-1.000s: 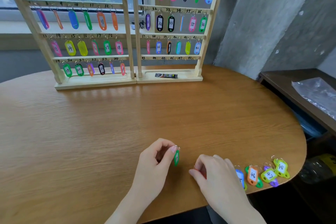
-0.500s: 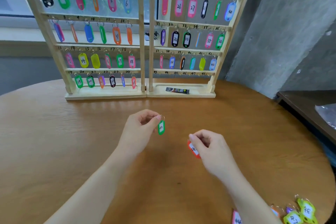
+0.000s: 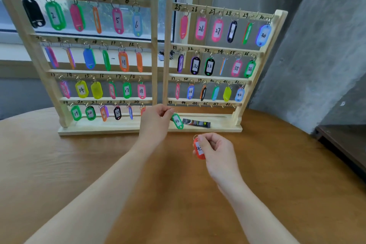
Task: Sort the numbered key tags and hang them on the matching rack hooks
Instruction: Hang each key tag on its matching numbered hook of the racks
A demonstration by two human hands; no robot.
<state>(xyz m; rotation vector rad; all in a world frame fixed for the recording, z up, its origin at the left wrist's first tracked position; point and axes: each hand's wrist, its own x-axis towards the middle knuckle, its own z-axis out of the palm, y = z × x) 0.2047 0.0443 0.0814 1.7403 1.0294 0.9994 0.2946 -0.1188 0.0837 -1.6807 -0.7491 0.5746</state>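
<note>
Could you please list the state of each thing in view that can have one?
left hand: pinching the green tag's ring
green tag: held, dangling below hook 43
right hand: gripping the red tag
red tag: held above the table
bottom right row of hooks: bare

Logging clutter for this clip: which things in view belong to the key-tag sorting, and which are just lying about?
Part of the job:
- green plastic key tag, pinched by the left hand
- red plastic key tag, in the right hand grip
- wooden two-panel hook rack
- empty bottom-row hooks 43 to 48

Lying about:
- small dark packet on the rack base
- dark side shelf
</note>
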